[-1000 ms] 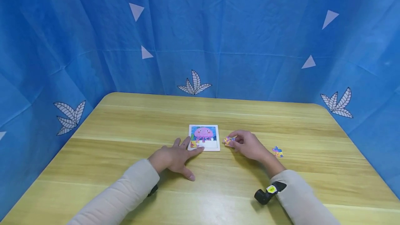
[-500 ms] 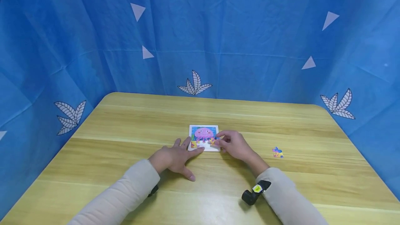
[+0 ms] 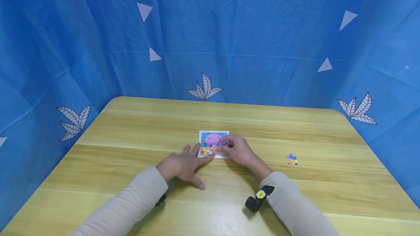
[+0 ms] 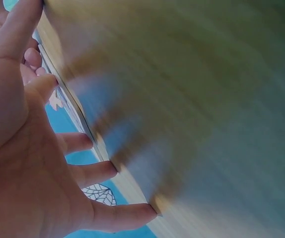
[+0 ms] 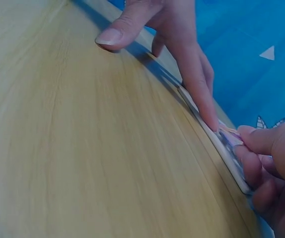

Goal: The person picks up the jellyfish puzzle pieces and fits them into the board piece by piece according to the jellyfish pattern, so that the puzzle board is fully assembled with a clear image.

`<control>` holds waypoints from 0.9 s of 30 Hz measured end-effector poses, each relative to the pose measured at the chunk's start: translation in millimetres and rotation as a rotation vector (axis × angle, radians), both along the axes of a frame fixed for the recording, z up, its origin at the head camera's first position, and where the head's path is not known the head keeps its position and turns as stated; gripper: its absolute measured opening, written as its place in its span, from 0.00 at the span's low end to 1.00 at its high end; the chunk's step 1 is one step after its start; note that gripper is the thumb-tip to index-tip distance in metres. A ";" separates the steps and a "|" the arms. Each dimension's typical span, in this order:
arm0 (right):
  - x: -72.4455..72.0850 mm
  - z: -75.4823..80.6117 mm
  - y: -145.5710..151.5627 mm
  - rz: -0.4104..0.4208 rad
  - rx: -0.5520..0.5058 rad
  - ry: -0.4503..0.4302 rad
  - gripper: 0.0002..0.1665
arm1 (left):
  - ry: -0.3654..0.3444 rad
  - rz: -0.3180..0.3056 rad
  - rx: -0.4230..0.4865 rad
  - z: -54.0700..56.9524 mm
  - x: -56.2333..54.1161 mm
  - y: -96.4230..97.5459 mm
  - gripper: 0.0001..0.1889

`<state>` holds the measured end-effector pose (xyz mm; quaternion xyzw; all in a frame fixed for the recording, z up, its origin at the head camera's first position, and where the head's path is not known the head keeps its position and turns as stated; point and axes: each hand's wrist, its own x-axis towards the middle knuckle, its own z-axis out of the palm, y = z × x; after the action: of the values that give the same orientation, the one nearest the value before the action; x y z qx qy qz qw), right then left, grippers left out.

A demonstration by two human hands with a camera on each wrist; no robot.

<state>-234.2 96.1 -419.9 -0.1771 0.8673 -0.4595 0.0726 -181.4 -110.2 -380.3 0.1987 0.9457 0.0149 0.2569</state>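
Observation:
A white-framed jigsaw puzzle [image 3: 213,132] with a pink jellyfish picture lies flat in the middle of the table. My left hand [image 3: 185,165] is spread at its lower left corner, with straight fingers touching the frame. Over the lower part of the picture, my right hand [image 3: 237,151] pinches a colourful puzzle piece [image 3: 214,148] between thumb and fingers. The right wrist view shows that piece edge-on [image 5: 230,131], close above the board beside a left fingertip. Whether it touches the board I cannot tell. My right fingers hide the picture's right side.
One loose puzzle piece [image 3: 292,159], pink, blue and yellow, lies on the wooden table [image 3: 157,119] to the right of my right hand. A blue curtain [image 3: 262,28] hangs behind and beside the table. A black camera [image 3: 256,201] sticks out from the right sleeve.
My right hand has carried the pinched puzzle piece leftward, from the table beside the board to over the picture's lower part. The left hand has stayed in place.

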 end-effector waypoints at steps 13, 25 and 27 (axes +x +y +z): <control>-0.8 -3.2 -9.5 -0.020 0.082 0.088 0.08 | -0.002 0.002 -0.004 1.7 0.2 -0.3 0.50; -1.7 -2.2 -10.1 -0.015 0.121 0.116 0.08 | 0.009 -0.015 -0.026 -0.9 -1.5 -0.1 0.50; -2.0 -2.4 -9.7 -0.009 0.120 0.119 0.08 | 0.011 -0.018 -0.027 -1.2 -1.6 -0.3 0.50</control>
<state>-236.2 86.4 -422.3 -0.1954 0.8969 -0.3957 0.0292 -183.0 -110.4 -381.5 0.2036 0.9454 -0.0013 0.2546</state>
